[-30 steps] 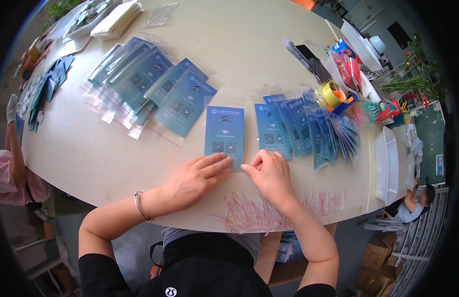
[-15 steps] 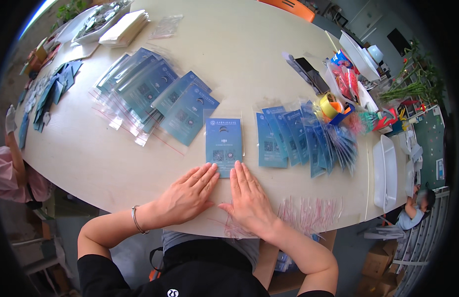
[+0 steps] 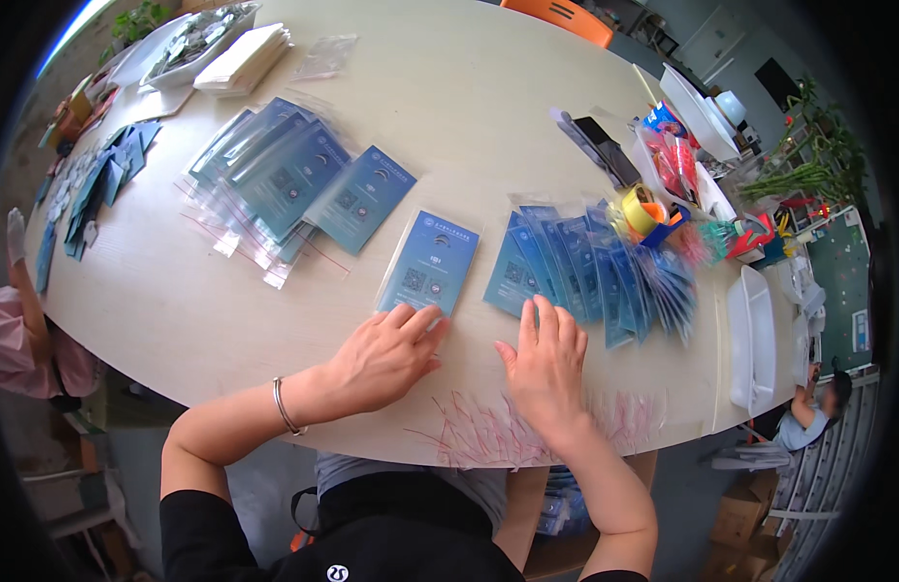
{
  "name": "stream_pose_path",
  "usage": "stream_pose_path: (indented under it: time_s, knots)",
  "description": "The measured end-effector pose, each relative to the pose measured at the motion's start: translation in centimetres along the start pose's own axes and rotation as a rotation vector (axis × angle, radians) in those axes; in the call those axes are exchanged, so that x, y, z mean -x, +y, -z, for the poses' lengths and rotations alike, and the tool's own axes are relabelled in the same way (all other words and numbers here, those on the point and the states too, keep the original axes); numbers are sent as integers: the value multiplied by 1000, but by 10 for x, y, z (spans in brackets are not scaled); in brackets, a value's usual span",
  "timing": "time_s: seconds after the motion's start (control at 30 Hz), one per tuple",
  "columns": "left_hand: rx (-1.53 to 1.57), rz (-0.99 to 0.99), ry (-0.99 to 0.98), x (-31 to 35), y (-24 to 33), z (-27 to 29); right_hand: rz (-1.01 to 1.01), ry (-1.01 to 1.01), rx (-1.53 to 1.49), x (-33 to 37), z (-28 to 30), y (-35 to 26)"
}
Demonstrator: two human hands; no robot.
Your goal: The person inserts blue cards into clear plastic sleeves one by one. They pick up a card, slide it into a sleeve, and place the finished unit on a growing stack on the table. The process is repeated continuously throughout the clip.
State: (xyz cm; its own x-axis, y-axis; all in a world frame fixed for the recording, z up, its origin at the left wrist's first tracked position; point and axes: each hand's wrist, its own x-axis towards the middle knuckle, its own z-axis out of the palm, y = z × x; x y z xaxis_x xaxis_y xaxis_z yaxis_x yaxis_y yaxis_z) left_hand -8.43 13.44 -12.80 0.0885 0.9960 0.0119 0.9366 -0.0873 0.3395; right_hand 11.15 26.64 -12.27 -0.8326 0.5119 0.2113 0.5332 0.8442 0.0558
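Where the table [image 3: 459,112] spreads before us, we find a pile [image 3: 285,179] to the left and a fan [image 3: 576,267] to the right, both blue and clear-wrapped. The left hand [image 3: 380,364] is curled, its fingertips over the card's lower edge; we cannot tell whether the thumb pinches from below. The right hand [image 3: 548,373] is loosely spread and grasps nothing that we can see; its fingertips are at the fan's near lower edge, thumb apart. The card [image 3: 433,254] lies flat on the table between pile and fan, its top leaning right. We judge it light, thin and fairly stiff, unlikely to break but liable to crease. Its sleeve [image 3: 425,291] looks glossy, so we expect it to slide easily and its loose margin to fold. We recommend taking hold at the lower corners or the two long sides, thumb opposite fingers, catching card and sleeve together; we avoid lifting by the margin alone. Thin red strips [image 3: 488,427] lie along the near table edge.
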Motion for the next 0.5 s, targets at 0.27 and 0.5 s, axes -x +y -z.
stream_pose_path:
  time_s: [0.27, 0.5]
  knots:
    - [-105, -164, 116, -29, -45, -14, 75, -50, -627, 4, 9, -9]
    - [-113, 36, 207, -24, -17, -28, -6, -32, -680, -3, -10, -22]
